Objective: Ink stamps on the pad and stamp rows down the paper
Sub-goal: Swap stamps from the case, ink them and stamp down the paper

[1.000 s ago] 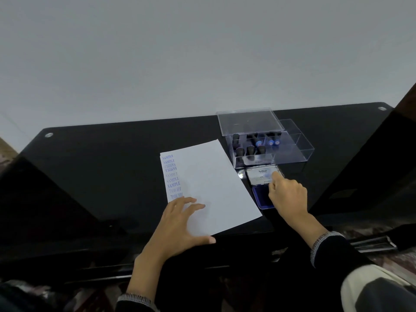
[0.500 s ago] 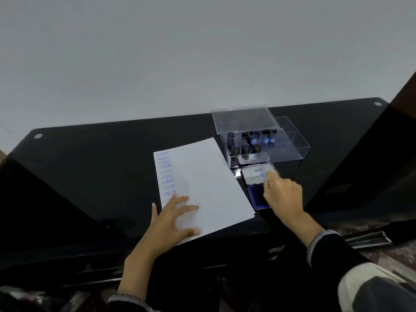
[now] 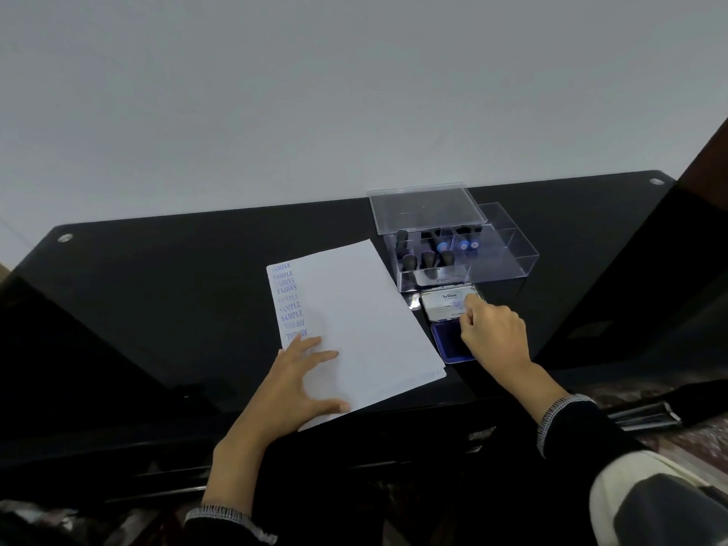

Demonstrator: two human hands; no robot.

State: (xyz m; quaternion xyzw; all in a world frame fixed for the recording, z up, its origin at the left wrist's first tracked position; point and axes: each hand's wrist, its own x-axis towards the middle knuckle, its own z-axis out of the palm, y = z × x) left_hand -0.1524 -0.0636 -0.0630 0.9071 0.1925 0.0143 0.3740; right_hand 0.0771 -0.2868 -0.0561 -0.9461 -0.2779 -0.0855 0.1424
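A white paper (image 3: 354,309) lies tilted on the black glass table (image 3: 177,289). Down its left edge runs a column of blue "SAMPLE" and "AIR MAIL" prints (image 3: 289,301). My left hand (image 3: 291,384) rests flat on the sheet's near left corner, fingers spread. Right of the paper sits the blue ink pad (image 3: 445,344) with its white-labelled lid (image 3: 441,305) folded back. My right hand (image 3: 496,336) is down over the pad, its fingers closed around a stamp that the hand hides almost fully.
A clear plastic box (image 3: 512,262) stands behind the pad, its lid (image 3: 425,206) raised, with several black-handled stamps (image 3: 427,260) in its left compartments. The table's near edge runs just below the paper. A grey wall rises behind the table.
My left hand has slid a little up and left on the paper. My right hand has stayed over the ink pad with only a slight shift.
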